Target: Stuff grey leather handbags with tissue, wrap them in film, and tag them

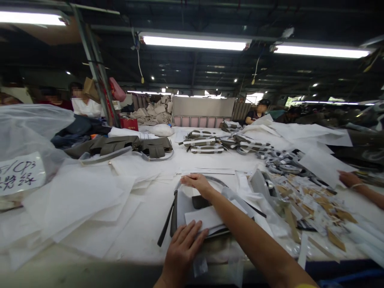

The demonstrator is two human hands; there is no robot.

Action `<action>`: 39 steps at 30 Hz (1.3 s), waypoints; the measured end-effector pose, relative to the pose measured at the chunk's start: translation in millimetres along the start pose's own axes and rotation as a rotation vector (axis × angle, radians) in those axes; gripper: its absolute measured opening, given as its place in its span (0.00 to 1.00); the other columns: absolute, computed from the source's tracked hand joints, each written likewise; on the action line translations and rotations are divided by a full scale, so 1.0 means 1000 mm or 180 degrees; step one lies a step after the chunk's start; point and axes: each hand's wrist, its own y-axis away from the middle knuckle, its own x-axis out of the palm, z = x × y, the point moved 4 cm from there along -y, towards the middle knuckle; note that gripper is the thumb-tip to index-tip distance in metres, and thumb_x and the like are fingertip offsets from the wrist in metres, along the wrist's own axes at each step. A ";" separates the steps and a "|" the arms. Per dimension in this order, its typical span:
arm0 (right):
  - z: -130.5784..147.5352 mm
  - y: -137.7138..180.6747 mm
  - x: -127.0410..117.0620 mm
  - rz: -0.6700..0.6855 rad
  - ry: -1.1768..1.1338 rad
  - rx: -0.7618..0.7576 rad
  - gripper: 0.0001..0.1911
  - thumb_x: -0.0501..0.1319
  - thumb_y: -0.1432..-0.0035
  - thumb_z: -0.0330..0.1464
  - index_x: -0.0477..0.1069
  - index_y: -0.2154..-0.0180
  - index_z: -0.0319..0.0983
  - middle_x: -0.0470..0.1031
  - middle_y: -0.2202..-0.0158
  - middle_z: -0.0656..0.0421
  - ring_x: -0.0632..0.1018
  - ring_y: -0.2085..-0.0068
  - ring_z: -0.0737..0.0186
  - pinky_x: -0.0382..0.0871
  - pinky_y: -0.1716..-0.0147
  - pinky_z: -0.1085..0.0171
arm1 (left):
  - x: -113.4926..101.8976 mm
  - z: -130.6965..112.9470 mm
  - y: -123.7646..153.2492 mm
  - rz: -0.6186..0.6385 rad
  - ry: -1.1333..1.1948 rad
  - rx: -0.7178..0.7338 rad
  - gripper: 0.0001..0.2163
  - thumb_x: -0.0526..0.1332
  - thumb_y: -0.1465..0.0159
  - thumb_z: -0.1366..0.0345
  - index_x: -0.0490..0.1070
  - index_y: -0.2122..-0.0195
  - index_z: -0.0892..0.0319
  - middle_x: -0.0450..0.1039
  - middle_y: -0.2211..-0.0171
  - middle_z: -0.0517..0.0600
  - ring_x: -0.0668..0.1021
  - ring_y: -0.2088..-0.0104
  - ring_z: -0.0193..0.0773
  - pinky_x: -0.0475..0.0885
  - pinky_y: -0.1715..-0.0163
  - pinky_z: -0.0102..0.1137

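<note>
An olive-green handbag (173, 220) lies on the white table in front of me, partly covered by white packing sheets (204, 218). Its curved handle (217, 181), wrapped in a pale covering, arches at the far side. My right hand (196, 185) reaches across the bag and is closed on the left part of this handle; its thumb is hidden. On the near edge, my left hand (186, 242) lies over the bag and sheet with fingers stretched out. A dark strap (166, 224) hangs off the bag's left side.
Loose white sheets (81, 200) spread at left beside a plastic bag (27, 132) with a handwritten label. Olive bags (120, 146) and wrapped bundles (205, 142) lie farther back. Paper scraps (318, 200) cover the right side, where another person's hand (351, 179) touches a white sheet.
</note>
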 end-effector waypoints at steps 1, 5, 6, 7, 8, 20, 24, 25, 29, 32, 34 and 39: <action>0.005 0.007 0.000 0.0063 0.0050 -0.0080 0.27 0.70 0.54 0.51 0.80 0.61 0.36 0.81 0.58 0.50 0.80 0.52 0.52 0.69 0.46 0.52 | 0.000 0.000 0.000 0.0014 -0.0001 -0.0018 0.18 0.47 0.27 0.68 0.69 0.42 0.50 0.73 0.44 0.46 0.74 0.44 0.38 0.66 0.42 0.34; 0.018 0.037 0.000 0.0370 0.0668 -0.0555 0.19 0.69 0.49 0.47 0.82 0.62 0.40 0.81 0.57 0.55 0.78 0.50 0.52 0.65 0.43 0.52 | 0.000 -0.001 0.000 0.0121 0.0048 -0.0164 0.18 0.49 0.28 0.69 0.69 0.42 0.49 0.72 0.43 0.46 0.73 0.43 0.39 0.66 0.42 0.35; 0.018 0.045 0.000 0.0448 0.0874 -0.0679 0.18 0.68 0.48 0.46 0.82 0.62 0.41 0.81 0.57 0.55 0.78 0.51 0.53 0.67 0.44 0.53 | 0.000 -0.001 0.000 0.0148 0.0066 -0.0196 0.18 0.49 0.29 0.70 0.69 0.42 0.49 0.72 0.43 0.47 0.73 0.44 0.39 0.66 0.42 0.36; 0.018 0.053 0.001 0.0524 0.1052 -0.0776 0.17 0.67 0.46 0.46 0.82 0.62 0.41 0.81 0.58 0.55 0.79 0.53 0.53 0.69 0.46 0.54 | 0.000 -0.001 0.000 0.0179 0.0086 -0.0223 0.19 0.49 0.29 0.70 0.69 0.42 0.49 0.72 0.43 0.47 0.73 0.44 0.40 0.67 0.42 0.37; 0.016 0.060 0.002 0.0595 0.1189 -0.0838 0.17 0.66 0.45 0.46 0.82 0.62 0.40 0.81 0.59 0.55 0.80 0.54 0.54 0.71 0.49 0.55 | 0.000 -0.001 0.000 0.0206 0.0111 -0.0248 0.19 0.50 0.29 0.71 0.69 0.42 0.49 0.72 0.43 0.47 0.73 0.44 0.40 0.67 0.43 0.37; 0.011 0.119 0.006 0.0654 0.1934 -0.1512 0.09 0.63 0.40 0.31 0.81 0.61 0.45 0.80 0.61 0.57 0.80 0.60 0.61 0.76 0.59 0.64 | -0.002 0.000 0.002 0.0262 0.0586 -0.0494 0.18 0.50 0.31 0.72 0.70 0.44 0.54 0.72 0.44 0.50 0.73 0.45 0.42 0.66 0.41 0.40; 0.012 0.134 0.005 0.0587 0.1929 -0.1627 0.09 0.61 0.37 0.30 0.80 0.59 0.44 0.81 0.61 0.57 0.81 0.59 0.61 0.76 0.58 0.64 | -0.002 0.000 0.006 0.0069 0.0731 -0.0610 0.16 0.49 0.31 0.72 0.71 0.47 0.58 0.74 0.47 0.52 0.73 0.45 0.40 0.65 0.40 0.38; 0.012 0.137 0.005 0.0529 0.1964 -0.1678 0.09 0.61 0.37 0.30 0.80 0.59 0.44 0.81 0.60 0.57 0.81 0.58 0.61 0.76 0.56 0.64 | -0.002 0.000 0.007 -0.0031 0.0749 -0.0629 0.15 0.50 0.31 0.73 0.71 0.48 0.59 0.75 0.49 0.53 0.74 0.46 0.40 0.66 0.40 0.38; 0.006 0.151 0.005 0.0403 0.2197 -0.1900 0.11 0.59 0.35 0.28 0.78 0.57 0.44 0.81 0.57 0.57 0.81 0.54 0.60 0.76 0.52 0.61 | 0.001 0.002 0.013 -0.0299 0.0795 -0.0762 0.14 0.54 0.33 0.74 0.69 0.47 0.62 0.74 0.50 0.56 0.74 0.47 0.39 0.71 0.45 0.34; 0.003 0.158 0.007 0.0382 0.2352 -0.2024 0.12 0.57 0.34 0.28 0.77 0.54 0.44 0.81 0.55 0.57 0.80 0.52 0.60 0.75 0.50 0.61 | 0.004 0.005 0.016 -0.0289 0.0683 -0.0962 0.19 0.56 0.33 0.74 0.64 0.41 0.58 0.70 0.45 0.58 0.73 0.44 0.40 0.74 0.47 0.34; 0.005 0.163 0.009 0.0396 0.2450 -0.2106 0.13 0.56 0.34 0.27 0.77 0.54 0.43 0.80 0.55 0.56 0.80 0.52 0.60 0.75 0.50 0.62 | 0.006 0.007 0.016 -0.0165 0.0700 -0.0973 0.23 0.57 0.33 0.72 0.60 0.37 0.58 0.66 0.41 0.59 0.70 0.40 0.44 0.73 0.45 0.38; 0.025 0.162 0.012 0.0692 0.2639 -0.2085 0.10 0.57 0.34 0.32 0.78 0.59 0.40 0.82 0.61 0.56 0.82 0.59 0.60 0.76 0.56 0.64 | 0.009 0.010 0.016 0.0074 0.0876 -0.0750 0.25 0.56 0.31 0.68 0.54 0.34 0.62 0.70 0.42 0.56 0.70 0.40 0.43 0.71 0.42 0.39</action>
